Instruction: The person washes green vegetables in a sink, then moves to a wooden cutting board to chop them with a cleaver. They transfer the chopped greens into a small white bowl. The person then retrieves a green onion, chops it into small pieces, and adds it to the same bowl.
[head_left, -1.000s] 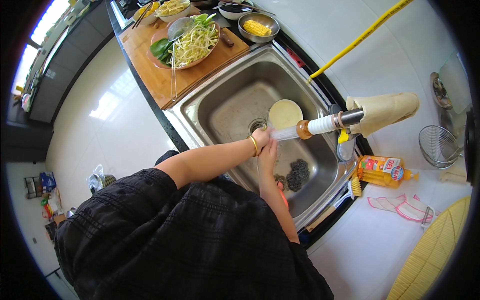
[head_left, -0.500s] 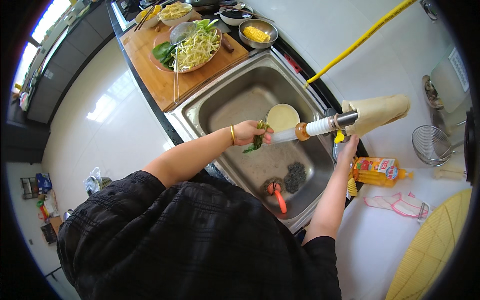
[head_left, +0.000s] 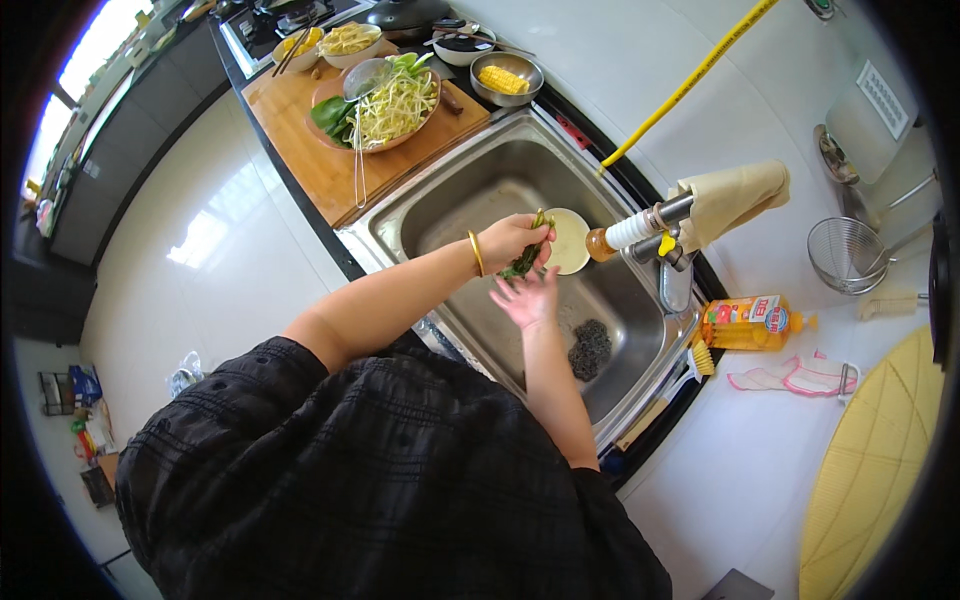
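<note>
Above the steel sink (head_left: 445, 228), my left hand (head_left: 512, 240), with a gold bangle at its wrist, is closed round a small bunch of green herbs (head_left: 525, 262). The wet dark leaves hang below its fingers. My right hand (head_left: 530, 298) is just under them, palm up with fingers spread, and looks empty. A pale round dish (head_left: 569, 243) stands in the sink beyond my left hand. Nearer lies a dark wire scouring pad (head_left: 590, 350), partly beside my right forearm. The faucet (head_left: 632, 230), with a white ribbed extension, points over the dish; no stream shows from it.
A wooden cutting board (head_left: 290, 115) at the far left holds a plate of bean sprouts (head_left: 390, 110) with a strainer on top. A metal bowl of corn (head_left: 503, 80) stands behind the sink. On the right are an orange bottle (head_left: 745, 322) and a scrub brush (head_left: 703, 358).
My right hand has left the faucet and come under the herbs. The water stream has stopped. My left hand is slightly higher, and my right arm now covers the orange-handled tool.
</note>
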